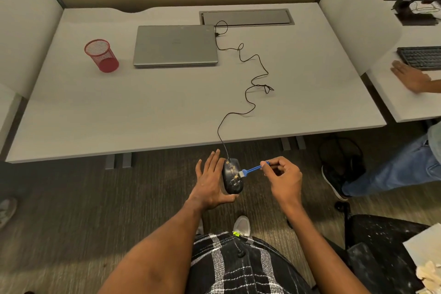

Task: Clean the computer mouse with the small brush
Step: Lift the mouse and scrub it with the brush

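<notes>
Mouse (232, 176) is off the bench (167, 107), held in the air just in front of the near edge, over the carpet (71, 210). Left hand (210, 181) holds it: thumb hooked round the near end, fingers mostly straight along the left side. Right hand (284, 179) pinches the far end of the brush (251, 170) handle, other fingers curled in. White bristles touch the mouse's right flank.

Mouse: black, rounded, glossy shell with gold flecks on top. Brush: thin blue plastic stick with a short bristle tuft. Cable (250, 93) is thin and black. It runs from the mouse nose over the near edge, snakes loosely across the right half of the bench and reaches the right side of the laptop (175, 45).

Bench: flat grey matte top with straight edges and white side panels. The near half is bare. Laptop is grey and closed, at the back centre. Red wire-mesh cup (101, 55) stands left of it, well apart. Grey hatch (247, 16) is set into the back right.

Next bench to the right: another person's hand (409, 76) lies flat beside a dark keyboard (420, 57).
</notes>
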`<act>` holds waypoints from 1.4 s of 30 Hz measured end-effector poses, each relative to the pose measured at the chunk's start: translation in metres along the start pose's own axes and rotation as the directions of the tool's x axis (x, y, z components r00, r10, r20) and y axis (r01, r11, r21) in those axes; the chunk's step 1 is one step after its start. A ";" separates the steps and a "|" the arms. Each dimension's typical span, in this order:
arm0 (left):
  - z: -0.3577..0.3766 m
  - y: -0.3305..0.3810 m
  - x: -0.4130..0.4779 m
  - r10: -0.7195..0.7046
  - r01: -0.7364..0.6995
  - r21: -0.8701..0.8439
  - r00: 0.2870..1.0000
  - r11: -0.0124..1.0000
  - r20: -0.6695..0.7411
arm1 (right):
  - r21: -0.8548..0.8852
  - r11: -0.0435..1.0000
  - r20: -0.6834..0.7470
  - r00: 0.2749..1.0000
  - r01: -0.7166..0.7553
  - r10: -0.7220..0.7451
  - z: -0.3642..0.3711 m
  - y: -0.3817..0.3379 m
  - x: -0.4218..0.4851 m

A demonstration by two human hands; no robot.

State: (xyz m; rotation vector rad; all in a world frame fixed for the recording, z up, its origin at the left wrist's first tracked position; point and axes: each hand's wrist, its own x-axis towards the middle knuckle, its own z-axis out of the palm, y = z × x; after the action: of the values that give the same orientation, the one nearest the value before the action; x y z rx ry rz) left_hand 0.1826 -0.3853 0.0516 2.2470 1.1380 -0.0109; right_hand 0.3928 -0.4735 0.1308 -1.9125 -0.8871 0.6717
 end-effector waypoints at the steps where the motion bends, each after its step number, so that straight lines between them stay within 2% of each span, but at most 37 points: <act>1: 0.000 -0.001 0.000 0.004 -0.004 0.002 1.000 1.000 -0.008 | 0.001 1.000 0.018 1.000 -0.004 0.004 0.001 0.000 0.000; 6: -0.003 -0.003 0.002 0.012 -0.012 -0.012 1.000 1.000 -0.029 | -0.018 1.000 -0.036 0.999 0.000 0.000 0.005 -0.001 -0.002; 10: -0.003 -0.004 0.003 0.017 -0.017 -0.015 1.000 1.000 -0.023 | 0.019 1.000 0.038 0.999 -0.019 0.018 0.006 -0.002 0.001; 14: -0.003 -0.004 0.005 0.014 -0.015 -0.028 1.000 1.000 -0.015 | -0.003 1.000 -0.012 1.000 0.004 -0.004 0.005 -0.007 0.000; 19: -0.004 -0.005 0.006 0.020 -0.020 -0.031 1.000 0.999 -0.022 | -0.029 0.999 0.064 0.998 0.017 -0.015 0.005 -0.008 0.000; 25: -0.004 -0.004 0.007 0.024 -0.025 -0.026 0.999 0.999 -0.024 | -0.012 0.998 -0.056 0.997 0.054 -0.055 0.012 -0.015 0.004; 31: -0.004 -0.003 0.007 0.038 -0.039 -0.026 0.999 0.999 -0.026 | -0.018 0.999 -0.044 0.998 -0.037 0.036 0.019 -0.020 0.007; 36: -0.006 -0.005 0.006 0.032 -0.033 -0.028 0.999 0.999 -0.036 | 0.076 0.995 -0.053 0.996 -0.067 0.071 0.014 -0.018 0.004; 42: -0.007 -0.005 0.005 0.018 -0.019 -0.028 0.999 0.999 -0.039 | 0.011 0.998 -0.017 0.998 -0.054 0.054 0.012 -0.015 -0.004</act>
State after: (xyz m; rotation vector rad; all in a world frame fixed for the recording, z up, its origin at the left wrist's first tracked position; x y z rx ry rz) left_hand 0.1803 -0.3751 0.0536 2.2414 1.1302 0.0565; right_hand 0.3772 -0.4656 0.1393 -1.9360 -0.8223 0.6893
